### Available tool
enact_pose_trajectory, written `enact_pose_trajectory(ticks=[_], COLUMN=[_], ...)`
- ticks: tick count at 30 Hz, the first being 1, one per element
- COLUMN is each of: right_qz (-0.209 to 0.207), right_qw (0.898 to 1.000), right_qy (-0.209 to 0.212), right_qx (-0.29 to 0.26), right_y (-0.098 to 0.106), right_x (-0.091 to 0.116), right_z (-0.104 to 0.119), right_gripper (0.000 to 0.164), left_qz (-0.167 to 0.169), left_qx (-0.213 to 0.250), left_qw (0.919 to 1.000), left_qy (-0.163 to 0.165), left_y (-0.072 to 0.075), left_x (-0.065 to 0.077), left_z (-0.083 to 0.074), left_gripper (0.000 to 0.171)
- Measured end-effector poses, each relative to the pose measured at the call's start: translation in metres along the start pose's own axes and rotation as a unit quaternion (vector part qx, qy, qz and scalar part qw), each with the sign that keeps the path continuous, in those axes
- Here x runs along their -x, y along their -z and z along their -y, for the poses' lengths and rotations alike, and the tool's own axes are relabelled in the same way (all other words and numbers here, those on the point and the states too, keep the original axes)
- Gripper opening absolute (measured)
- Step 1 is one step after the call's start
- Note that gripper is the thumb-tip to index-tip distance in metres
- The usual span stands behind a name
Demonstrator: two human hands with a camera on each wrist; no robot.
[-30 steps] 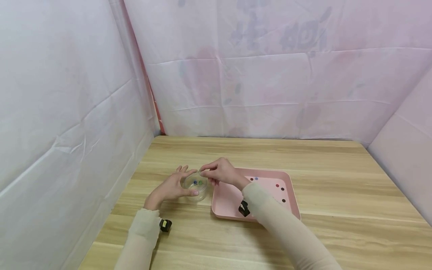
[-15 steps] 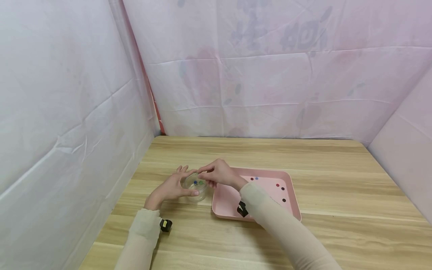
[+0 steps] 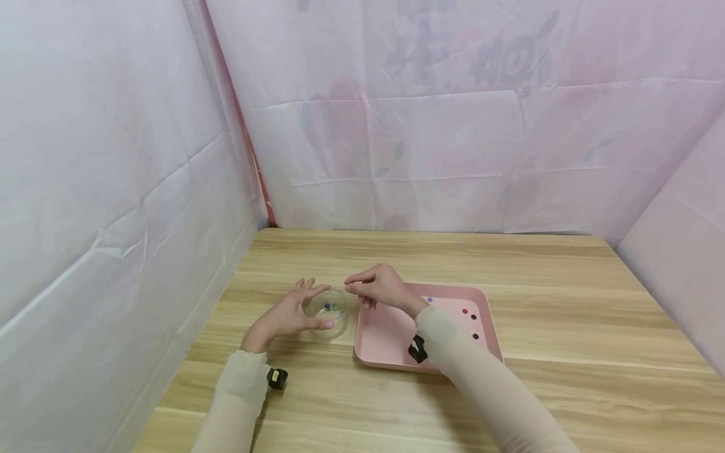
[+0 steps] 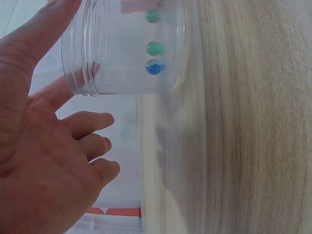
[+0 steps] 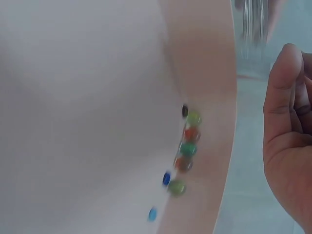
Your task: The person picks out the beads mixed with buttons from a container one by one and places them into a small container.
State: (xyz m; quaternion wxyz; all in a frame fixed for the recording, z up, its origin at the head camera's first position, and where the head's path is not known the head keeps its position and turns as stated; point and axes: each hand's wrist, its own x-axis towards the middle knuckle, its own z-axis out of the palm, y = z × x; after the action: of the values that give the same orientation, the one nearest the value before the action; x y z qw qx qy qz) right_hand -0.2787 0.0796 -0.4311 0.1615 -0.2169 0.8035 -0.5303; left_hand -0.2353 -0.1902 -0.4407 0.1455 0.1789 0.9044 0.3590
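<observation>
In the head view my left hand (image 3: 289,313) holds a clear screw-neck jar (image 3: 327,326) between thumb and index finger, the other fingers spread away from it. The jar stands upright on the table. On its bottom lie green marbles (image 4: 154,48) and a blue-streaked marble (image 4: 154,67), seen in the left wrist view. My right hand (image 3: 385,290) is over the left rim of a pink tray (image 3: 391,363), just right of the jar and apart from it. Its thumb and index finger lie close together, with nothing visible between them. Several coloured marbles (image 5: 187,148) lie in the tray.
Wood-grain tabletop (image 3: 317,402) surrounds the jar and tray. Pale cloth (image 3: 442,151) hangs behind the table and on both sides. Black wrist devices (image 3: 277,378) sit by both cuffs. My right forearm (image 3: 481,384) covers part of the tray.
My right hand dips slightly left over the jar's mouth, then draws back right to the tray's edge. The left hand and the jar stay in place.
</observation>
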Motion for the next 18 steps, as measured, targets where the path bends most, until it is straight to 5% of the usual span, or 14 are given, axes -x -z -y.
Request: enact_pose_trajectory(ticks=[18], right_qz=[-0.049], right_qw=[0.998], right_qy=[-0.041], right_qx=[-0.028], right_y=[0.037], right_x=[0.022], right_z=[-0.027], right_gripper=[0.034], left_qz=[-0.01], left_qx=[-0.015], left_qw=[0.9998], left_qy=[-0.009], left_y=[-0.001], left_x=[-0.001], left_z=[0.002], left_gripper=[0.091])
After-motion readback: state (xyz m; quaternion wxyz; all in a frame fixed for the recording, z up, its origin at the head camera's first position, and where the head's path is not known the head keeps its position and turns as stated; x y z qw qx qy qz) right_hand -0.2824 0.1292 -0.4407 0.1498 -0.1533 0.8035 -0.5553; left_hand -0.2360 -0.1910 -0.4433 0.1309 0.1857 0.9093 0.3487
